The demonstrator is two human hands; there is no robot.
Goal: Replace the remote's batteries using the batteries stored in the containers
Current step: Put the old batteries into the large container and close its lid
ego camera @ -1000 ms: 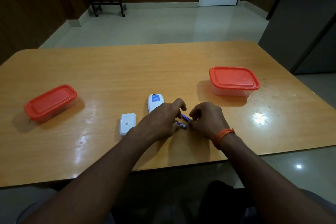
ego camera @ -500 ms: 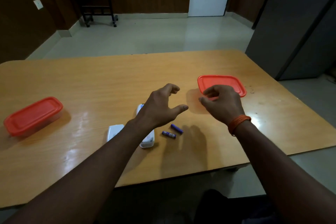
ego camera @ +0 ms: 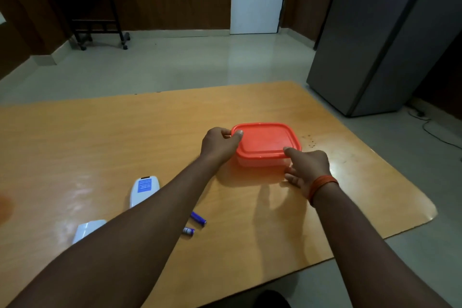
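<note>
A clear container with a red lid (ego camera: 265, 141) stands on the wooden table (ego camera: 100, 137), lid on. My left hand (ego camera: 220, 144) grips its left rim, thumb on the lid's corner. My right hand (ego camera: 308, 170) touches its near right corner, thumb on the lid's edge and fingers by the wall. The white remote (ego camera: 143, 190) lies back up with its battery bay open, partly under my left forearm. Its white battery cover (ego camera: 87, 229) lies to its left. Two purple batteries (ego camera: 197, 217) (ego camera: 188, 230) rest on the table beside my forearm.
A grey cabinet (ego camera: 380, 40) stands past the table's far right corner. The table's right edge is close to the container. A dark rolling stand (ego camera: 92, 10) is by the far wall. A blurred red patch (ego camera: 3, 205) shows at the left frame edge.
Both hands left the two purple batteries on the table and moved forward and right to the red-lidded container, which they now touch. My view turned right.
</note>
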